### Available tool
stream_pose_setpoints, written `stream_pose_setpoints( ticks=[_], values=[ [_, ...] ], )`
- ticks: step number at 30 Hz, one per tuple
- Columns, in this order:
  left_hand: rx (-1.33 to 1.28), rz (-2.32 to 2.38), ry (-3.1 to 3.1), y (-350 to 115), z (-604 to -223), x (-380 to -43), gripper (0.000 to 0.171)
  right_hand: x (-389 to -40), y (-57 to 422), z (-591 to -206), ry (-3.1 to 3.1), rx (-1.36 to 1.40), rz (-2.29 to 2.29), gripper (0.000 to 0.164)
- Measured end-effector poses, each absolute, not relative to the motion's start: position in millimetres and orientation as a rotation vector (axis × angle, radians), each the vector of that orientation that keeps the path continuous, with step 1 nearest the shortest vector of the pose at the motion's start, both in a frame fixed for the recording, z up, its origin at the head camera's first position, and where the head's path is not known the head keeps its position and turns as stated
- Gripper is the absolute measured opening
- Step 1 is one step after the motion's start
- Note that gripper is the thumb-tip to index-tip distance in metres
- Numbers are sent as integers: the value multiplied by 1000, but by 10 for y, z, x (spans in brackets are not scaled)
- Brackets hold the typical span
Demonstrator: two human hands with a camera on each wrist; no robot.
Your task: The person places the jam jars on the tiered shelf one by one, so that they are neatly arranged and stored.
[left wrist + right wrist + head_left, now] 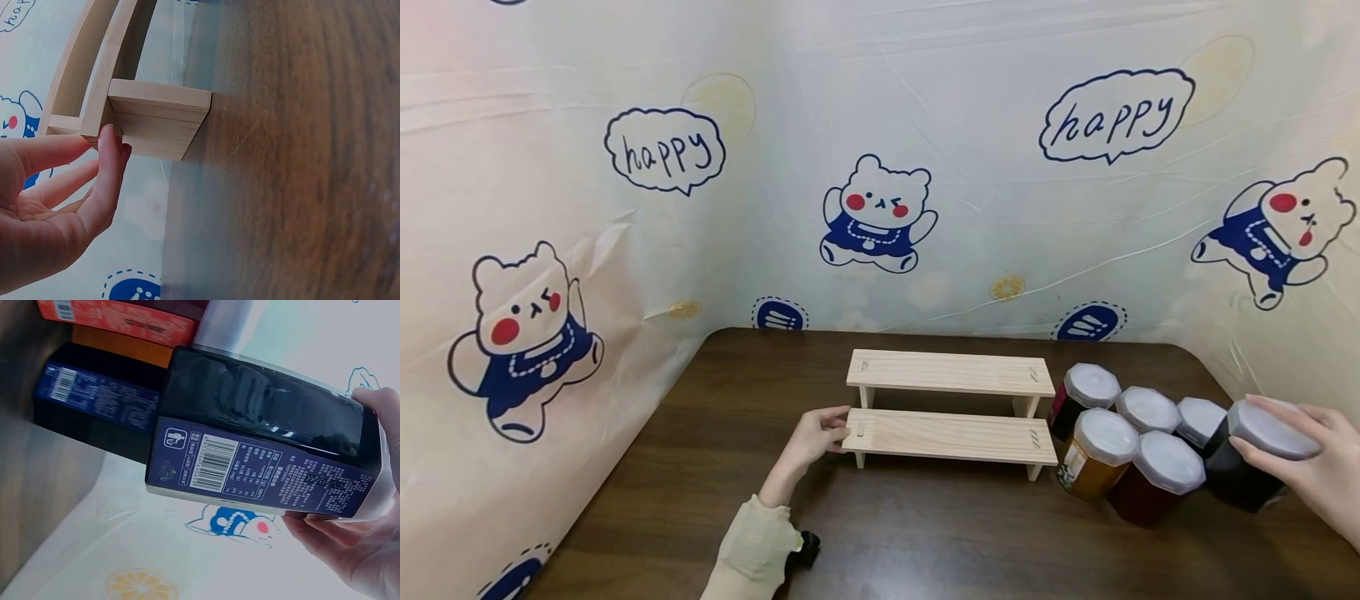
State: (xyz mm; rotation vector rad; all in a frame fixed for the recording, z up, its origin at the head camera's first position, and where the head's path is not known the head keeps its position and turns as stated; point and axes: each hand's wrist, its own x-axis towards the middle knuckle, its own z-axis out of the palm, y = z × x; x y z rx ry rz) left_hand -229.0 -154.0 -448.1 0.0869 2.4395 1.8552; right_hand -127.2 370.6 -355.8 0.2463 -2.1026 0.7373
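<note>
My left hand (808, 437) pinches the left end of the lower, front board of a two-step wooden rack (951, 436). In the left wrist view its thumb and fingertips close on the corner of the pale wood (159, 100). On the right, my right hand (1317, 450) grips a dark jar (262, 403) around its translucent lid, thumb on one side and fingers on the other. The jar has a purple label with a barcode and is raised off the table, slightly tilted. Beside it stands a second dark jar with a blue label (97, 397).
Several lidded jars cluster right of the rack, including an amber jar (1101, 454) and a dark red jar (1153, 492) in front. The brown table (925, 533) meets a printed curtain (880, 83) at the back and sides. A red label (137, 322) shows at the right wrist view's top.
</note>
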Motion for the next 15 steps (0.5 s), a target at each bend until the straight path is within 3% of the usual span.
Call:
stream_pose_setpoints(
  ticks=[15],
  values=[
    [90, 1862, 2433, -1534, -4469, -2275, 37, -1344, 3653, -3247, -2253, 199, 591, 55]
  ],
)
